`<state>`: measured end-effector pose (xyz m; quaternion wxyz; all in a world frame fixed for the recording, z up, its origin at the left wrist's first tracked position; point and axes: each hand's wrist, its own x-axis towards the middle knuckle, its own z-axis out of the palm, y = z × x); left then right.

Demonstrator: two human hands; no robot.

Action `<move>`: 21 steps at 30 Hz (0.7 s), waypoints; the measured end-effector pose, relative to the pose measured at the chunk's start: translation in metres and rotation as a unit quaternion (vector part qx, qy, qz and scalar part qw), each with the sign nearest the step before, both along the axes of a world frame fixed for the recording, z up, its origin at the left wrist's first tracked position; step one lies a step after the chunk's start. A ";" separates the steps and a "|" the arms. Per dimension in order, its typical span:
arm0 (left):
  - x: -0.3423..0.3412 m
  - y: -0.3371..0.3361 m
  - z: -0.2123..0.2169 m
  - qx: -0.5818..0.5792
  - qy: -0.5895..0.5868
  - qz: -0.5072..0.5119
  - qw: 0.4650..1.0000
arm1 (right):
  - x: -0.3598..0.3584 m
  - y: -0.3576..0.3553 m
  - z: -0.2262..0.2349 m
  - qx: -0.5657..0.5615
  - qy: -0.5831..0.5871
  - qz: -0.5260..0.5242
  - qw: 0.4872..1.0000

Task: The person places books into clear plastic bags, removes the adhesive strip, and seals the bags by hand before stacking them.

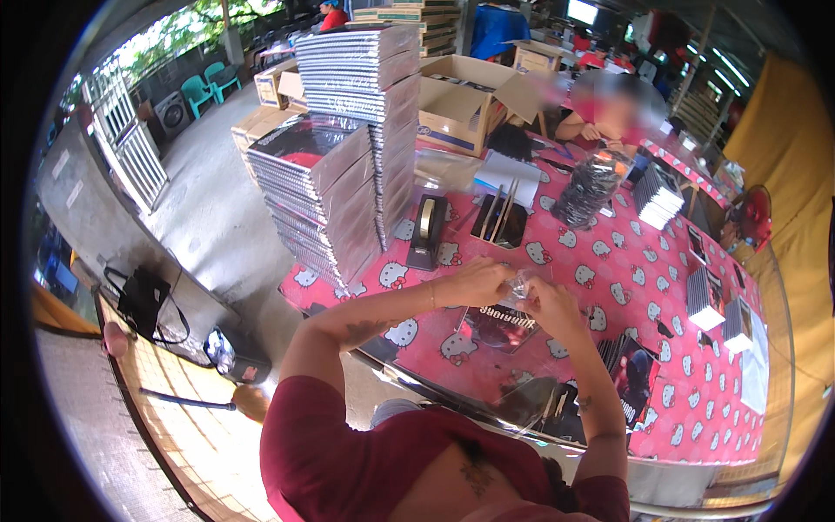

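Observation:
My left hand (489, 277) and my right hand (553, 303) meet above the table, fingers closed on crumpled clear plastic (521, 285). Just under them lies a dark-covered book (497, 331) with pale lettering; my hands and the plastic partly hide it. A black tape dispenser (424, 233) stands beyond my left forearm. Past my hands is a black holder (507, 228) with thin upright sticks. More dark-covered books (633, 383) lie beside my right forearm, close to the table's near edge.
A pink cat-print cloth (600, 261) covers the table. Tall stacks of plastic-wrapped spiral-bound books (339, 196) rise at the left. An open cardboard box (457, 109) stands behind. Across the table sits a person (613, 117) near a black bundle (591, 187). Book piles (658, 198) line the right.

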<state>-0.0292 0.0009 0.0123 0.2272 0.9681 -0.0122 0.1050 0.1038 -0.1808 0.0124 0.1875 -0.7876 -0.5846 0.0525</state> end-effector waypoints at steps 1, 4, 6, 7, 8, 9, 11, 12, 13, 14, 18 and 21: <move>0.004 -0.004 0.003 0.013 0.001 0.021 1.000 | 0.000 0.003 0.006 -0.020 -0.036 -0.007 0.999; 0.021 -0.016 -0.016 0.149 -0.018 0.053 0.987 | 0.033 0.006 -0.013 0.029 0.101 0.035 0.994; 0.030 0.012 -0.023 -0.006 0.030 -0.001 1.000 | 0.049 0.005 -0.030 0.047 0.290 0.043 0.955; 0.034 0.030 -0.026 -0.082 0.053 -0.020 0.995 | 0.052 0.009 -0.036 0.055 0.381 0.054 0.921; 0.040 0.040 -0.030 -0.165 0.102 -0.046 0.980 | 0.052 0.008 -0.037 0.051 0.381 0.034 0.922; 0.047 0.049 -0.035 -0.245 0.149 -0.072 0.955 | 0.051 0.005 -0.039 0.047 0.382 0.014 0.923; 0.061 0.064 -0.045 -0.358 0.210 -0.098 0.904 | 0.048 0.005 -0.041 0.055 0.387 -0.004 0.921; 0.071 0.067 -0.051 -0.398 0.221 -0.095 0.885 | 0.046 0.006 -0.038 0.061 0.389 -0.001 0.919; 0.078 0.066 -0.053 -0.437 0.236 -0.093 0.863 | 0.042 0.006 -0.040 0.068 0.395 0.000 0.916; 0.082 0.063 -0.056 -0.460 0.204 -0.068 0.861 | 0.043 0.006 -0.043 0.081 0.405 -0.003 0.911; 0.075 0.075 -0.071 -0.636 -0.040 0.137 0.759 | 0.044 -0.002 -0.057 0.114 0.413 -0.043 0.902; 0.021 0.142 -0.106 0.038 -0.149 0.464 0.872 | 0.035 -0.008 -0.057 0.133 0.425 -0.067 0.893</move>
